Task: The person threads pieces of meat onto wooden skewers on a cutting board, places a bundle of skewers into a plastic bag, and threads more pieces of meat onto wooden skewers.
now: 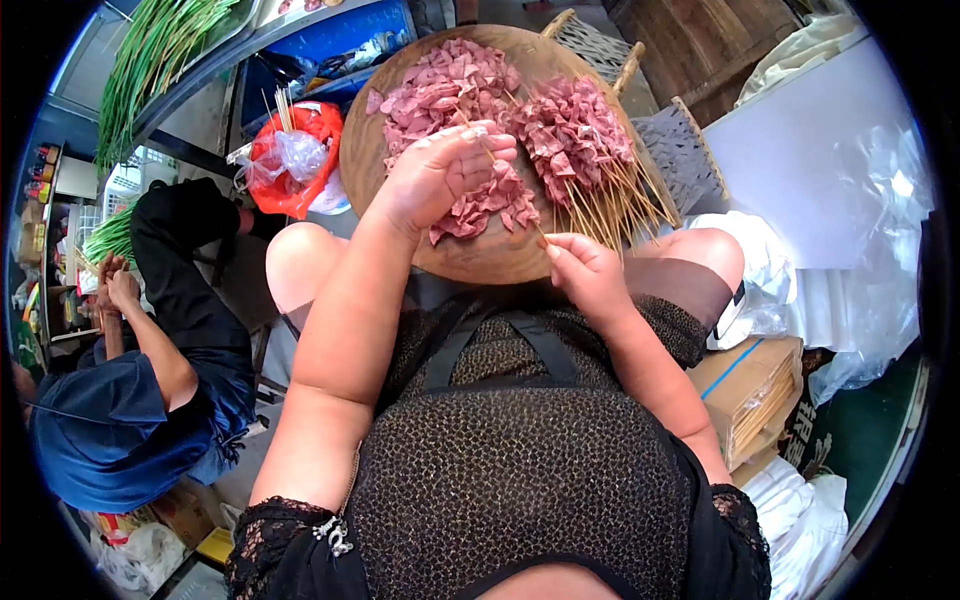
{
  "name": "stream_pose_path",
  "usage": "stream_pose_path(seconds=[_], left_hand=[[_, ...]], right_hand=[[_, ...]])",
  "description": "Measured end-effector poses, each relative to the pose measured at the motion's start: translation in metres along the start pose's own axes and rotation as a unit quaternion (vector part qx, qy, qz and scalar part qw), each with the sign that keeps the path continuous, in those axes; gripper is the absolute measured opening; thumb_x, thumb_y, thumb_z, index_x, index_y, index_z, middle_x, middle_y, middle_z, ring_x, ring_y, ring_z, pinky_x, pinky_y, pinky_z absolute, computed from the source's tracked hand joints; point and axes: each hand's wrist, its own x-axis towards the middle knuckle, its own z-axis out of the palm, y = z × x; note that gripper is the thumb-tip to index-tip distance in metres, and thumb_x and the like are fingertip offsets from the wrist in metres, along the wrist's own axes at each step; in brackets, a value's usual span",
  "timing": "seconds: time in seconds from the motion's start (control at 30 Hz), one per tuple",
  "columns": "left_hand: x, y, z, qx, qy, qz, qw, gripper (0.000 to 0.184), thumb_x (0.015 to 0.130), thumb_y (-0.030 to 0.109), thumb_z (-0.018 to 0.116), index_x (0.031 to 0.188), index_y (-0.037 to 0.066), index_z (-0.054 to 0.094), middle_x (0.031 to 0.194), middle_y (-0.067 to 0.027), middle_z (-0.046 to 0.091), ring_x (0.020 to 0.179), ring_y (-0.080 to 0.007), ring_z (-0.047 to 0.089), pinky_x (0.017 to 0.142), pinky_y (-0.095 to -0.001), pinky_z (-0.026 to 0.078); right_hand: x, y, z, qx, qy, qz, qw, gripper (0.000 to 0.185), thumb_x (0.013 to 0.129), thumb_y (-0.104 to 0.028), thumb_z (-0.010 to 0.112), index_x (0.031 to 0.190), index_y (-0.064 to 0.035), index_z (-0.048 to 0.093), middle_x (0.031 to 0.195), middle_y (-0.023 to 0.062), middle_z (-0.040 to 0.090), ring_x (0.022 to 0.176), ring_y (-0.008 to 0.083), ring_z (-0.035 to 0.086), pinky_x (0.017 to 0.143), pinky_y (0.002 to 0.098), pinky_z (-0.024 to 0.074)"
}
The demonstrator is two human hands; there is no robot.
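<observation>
My right hand (pixel 588 278) pinches the lower end of a thin wooden skewer between thumb and fingers, near the front rim of a round wooden board (pixel 500 262). The skewer slants up and left, past pink meat slices (pixel 512 200), which may be on it or lie behind it. My left hand (pixel 450 172) is higher up, palm partly showing, its bent fingers loosely around the skewer's upper part. Beyond that hand spreads a pile of loose pink meat slices (pixel 455 75). To the right lies a heap of loaded meat skewers (pixel 580 135), bare stick ends toward me.
At the board's left stands a red plastic bag (pixel 318 170) with sticks and clear plastic. A co-worker in a dark blue shirt (pixel 110 420) sits at the left near green stalks (pixel 110 235). A woven chair (pixel 680 150) and cardboard (pixel 750 395) are at the right.
</observation>
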Motion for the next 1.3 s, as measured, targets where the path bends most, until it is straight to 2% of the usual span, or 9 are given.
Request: stream_pose_path(seconds=[0.2,0.3,0.53,0.6,0.7,0.73,0.83,0.97,1.3], left_hand=[[0.008,-0.020,0.002,0.138,0.070,-0.012,0.988,0.030,0.093,0.017,0.050,0.119,0.001,0.054,0.116,-0.0061,0.059,0.102,-0.0184,0.057,0.091,-0.0325,0.045],[0.018,-0.050,-0.012,0.636,0.009,0.193,0.748,0.020,0.088,0.013,0.056,0.106,0.007,0.063,0.100,-0.0112,0.063,0.091,-0.0229,0.061,0.083,-0.0315,0.047],[0.010,-0.072,0.006,0.808,-0.036,0.115,0.577,0.022,0.075,0.018,0.063,0.096,0.011,0.065,0.090,-0.0110,0.058,0.087,-0.0314,0.058,0.071,-0.0402,0.050],[0.008,-0.068,0.006,0.798,-0.025,0.138,0.585,0.015,0.075,0.017,0.064,0.089,0.011,0.066,0.088,-0.0101,0.058,0.085,-0.0307,0.059,0.072,-0.0389,0.050],[0.011,-0.058,0.000,0.630,0.021,0.092,0.771,0.004,0.076,0.009,0.066,0.077,0.005,0.066,0.081,-0.0075,0.064,0.072,-0.0163,0.063,0.067,-0.0270,0.050],[0.015,-0.052,-0.006,0.630,0.022,0.091,0.771,0.004,0.076,0.009,0.066,0.077,0.005,0.066,0.081,-0.0075,0.064,0.072,-0.0163,0.063,0.067,-0.0270,0.050],[0.015,-0.026,-0.014,0.258,0.108,0.034,0.960,0.016,0.080,0.003,0.062,0.095,0.000,0.060,0.091,-0.0105,0.066,0.080,-0.0157,0.064,0.072,-0.0280,0.052],[0.008,-0.002,-0.015,0.090,0.141,0.072,0.983,0.026,0.087,0.007,0.054,0.112,0.001,0.056,0.098,-0.0122,0.064,0.086,-0.0216,0.065,0.078,-0.0333,0.054],[0.010,-0.003,-0.023,0.043,0.132,0.087,0.986,0.030,0.092,0.010,0.050,0.120,0.000,0.052,0.104,-0.0149,0.063,0.088,-0.0219,0.064,0.079,-0.0355,0.054]], right_hand=[[0.001,0.005,-0.003,0.100,0.017,0.005,0.995,0.021,0.091,-0.013,0.053,0.106,0.0015,0.059,0.069,-0.0040,0.052,0.059,0.0023,0.045,0.054,0.0154,0.0356],[-0.005,-0.003,-0.009,0.135,0.044,0.024,0.990,0.021,0.091,-0.012,0.053,0.107,0.0009,0.058,0.068,-0.0036,0.053,0.057,0.0021,0.044,0.051,0.0152,0.0333],[-0.008,0.000,-0.011,0.150,0.048,0.003,0.988,0.021,0.092,-0.013,0.051,0.108,-0.0004,0.057,0.068,-0.0037,0.052,0.052,0.0018,0.040,0.047,0.0154,0.0303],[-0.008,-0.003,-0.011,0.146,0.044,0.013,0.988,0.021,0.093,-0.013,0.051,0.108,-0.0005,0.057,0.067,-0.0038,0.052,0.052,0.0018,0.040,0.047,0.0155,0.0304],[-0.007,-0.002,-0.012,0.137,0.044,0.013,0.990,0.020,0.092,-0.013,0.051,0.107,-0.0004,0.057,0.067,-0.0039,0.052,0.052,0.0019,0.040,0.047,0.0155,0.0304],[-0.006,0.000,-0.012,0.144,0.042,0.017,0.988,0.021,0.092,-0.013,0.051,0.107,-0.0003,0.057,0.067,-0.0039,0.052,0.052,0.0019,0.040,0.047,0.0155,0.0304],[-0.005,-0.003,-0.011,0.151,0.028,0.018,0.988,0.021,0.092,-0.014,0.051,0.107,0.0000,0.057,0.068,-0.0041,0.052,0.053,0.0020,0.041,0.048,0.0156,0.0312],[-0.008,-0.004,-0.014,0.088,0.005,0.018,0.996,0.022,0.092,-0.015,0.052,0.107,0.0004,0.058,0.068,-0.0046,0.052,0.056,0.0022,0.044,0.051,0.0157,0.0340],[-0.014,0.003,-0.014,0.029,-0.004,0.035,0.999,0.022,0.091,-0.017,0.054,0.105,-0.0016,0.060,0.063,-0.0058,0.050,0.050,0.0006,0.038,0.045,0.0155,0.0279]])
